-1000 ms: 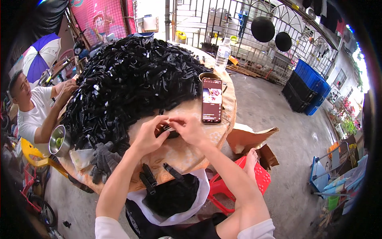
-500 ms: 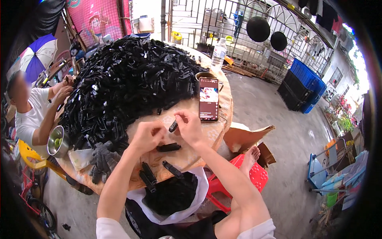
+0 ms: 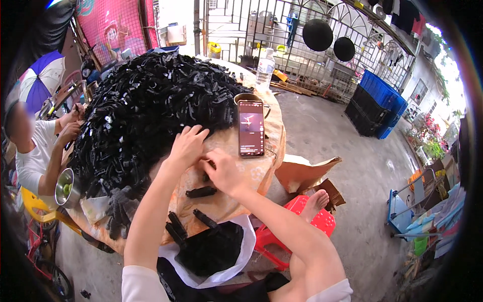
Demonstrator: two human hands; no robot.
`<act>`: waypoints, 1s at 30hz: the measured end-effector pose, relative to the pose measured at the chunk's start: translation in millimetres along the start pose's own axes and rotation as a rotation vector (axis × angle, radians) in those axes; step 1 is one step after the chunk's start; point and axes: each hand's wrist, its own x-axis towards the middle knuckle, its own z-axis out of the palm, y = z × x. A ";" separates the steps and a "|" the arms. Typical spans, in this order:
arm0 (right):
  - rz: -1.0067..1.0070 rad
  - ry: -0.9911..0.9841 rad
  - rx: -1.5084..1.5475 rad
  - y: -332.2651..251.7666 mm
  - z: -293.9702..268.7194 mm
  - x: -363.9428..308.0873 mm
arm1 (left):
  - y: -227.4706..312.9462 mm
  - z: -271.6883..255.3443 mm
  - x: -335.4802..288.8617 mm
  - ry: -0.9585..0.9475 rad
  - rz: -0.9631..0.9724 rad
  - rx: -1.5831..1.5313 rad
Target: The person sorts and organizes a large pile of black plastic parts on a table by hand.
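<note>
A large heap of small black plastic pieces (image 3: 161, 100) covers much of the cloth-covered round table (image 3: 261, 173). At the heap's near right edge is my left hand (image 3: 188, 146), its fingers stretched toward the pieces and slightly apart. Just to its right, my right hand (image 3: 224, 171) is closed in a pinch. A bit of black shows between its fingers, mostly hidden. Below the hands lies a black strip-like bundle (image 3: 201, 192). Closer to me, another black bundle (image 3: 205, 218) and a pair of them (image 3: 176, 227) rest at the table edge above a white sack (image 3: 246, 246) holding black pieces.
A lit phone (image 3: 251, 128) leans on a metal cup (image 3: 245, 96), with a water bottle (image 3: 265, 69) behind. Grey gloves (image 3: 121, 209) and a steel bowl (image 3: 67, 189) sit at left, near a person in white (image 3: 37, 156). A red stool (image 3: 322, 221) stands at right.
My left hand has moved up to the heap's edge, its fingers straightening. My right hand has shifted left and down, and its black piece is now mostly hidden. The view has turned slightly.
</note>
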 end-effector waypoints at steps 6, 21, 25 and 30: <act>-0.138 -0.171 0.051 -2.2 -20.5 -11.4 | -6.6 15.9 6.6 0.025 0.043 0.080; 0.016 -0.121 0.034 -1.1 -34.8 -13.2 | 28.0 -42.7 -32.7 0.279 -0.472 -0.798; 0.013 -0.027 0.146 -7.6 -22.6 -5.0 | 28.6 -50.1 -45.8 0.197 -0.787 -1.216; -0.050 0.038 0.141 -12.5 -5.3 1.1 | 20.9 -40.5 -51.6 0.236 -0.807 -1.218</act>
